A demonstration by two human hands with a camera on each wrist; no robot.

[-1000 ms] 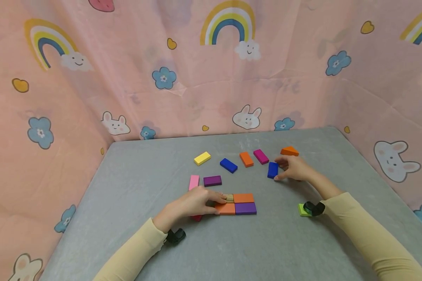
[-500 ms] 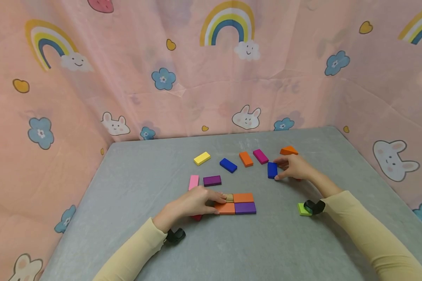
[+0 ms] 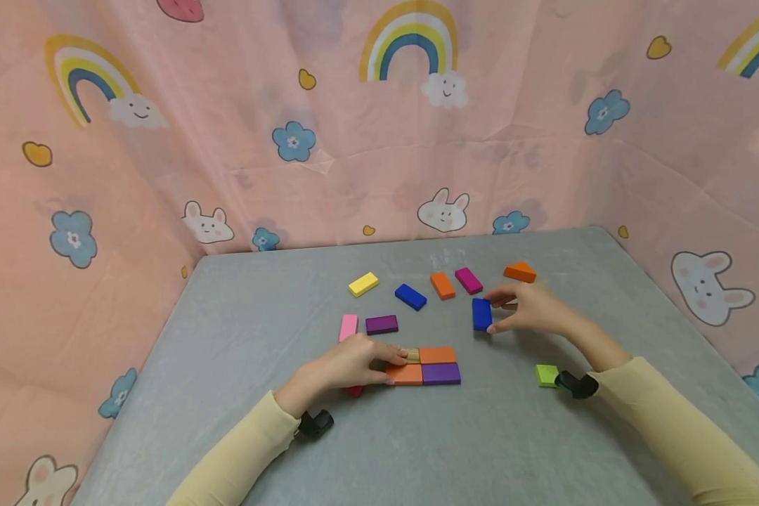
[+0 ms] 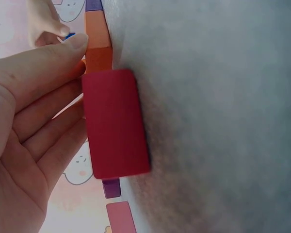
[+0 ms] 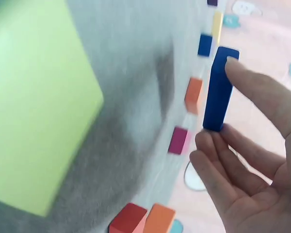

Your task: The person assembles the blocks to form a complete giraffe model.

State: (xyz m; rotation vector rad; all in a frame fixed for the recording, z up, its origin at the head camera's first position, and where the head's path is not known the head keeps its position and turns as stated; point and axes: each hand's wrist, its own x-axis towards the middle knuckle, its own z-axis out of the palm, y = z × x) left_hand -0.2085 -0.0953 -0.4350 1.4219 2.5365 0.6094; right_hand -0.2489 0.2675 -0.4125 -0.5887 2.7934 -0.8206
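In the head view, my right hand (image 3: 531, 309) pinches a blue block (image 3: 482, 314) by its ends between thumb and fingers. The right wrist view shows this blue block (image 5: 219, 92) raised off the table, its shadow apart from it. My left hand (image 3: 348, 362) rests at the left end of a small flat group of blocks. Its thumb touches an orange block (image 3: 407, 375), and a fingertip lies on a wood-coloured block (image 3: 413, 356), partly covered. A second orange block (image 3: 438, 355) and a purple block (image 3: 441, 374) complete the group's right side. Under the left hand sits a red block (image 4: 115, 124).
Yellow (image 3: 363, 284), blue (image 3: 410, 296), orange (image 3: 443, 286) and magenta (image 3: 469, 281) blocks lie farther back, with an orange triangular block (image 3: 520, 272) at right. Pink (image 3: 348, 327) and dark purple (image 3: 381, 325) blocks lie behind the left hand. A lime block (image 3: 547, 376) is near the right wrist.
My right hand has lifted the blue block and moved it slightly left and nearer. The left hand and the grouped blocks have stayed put.
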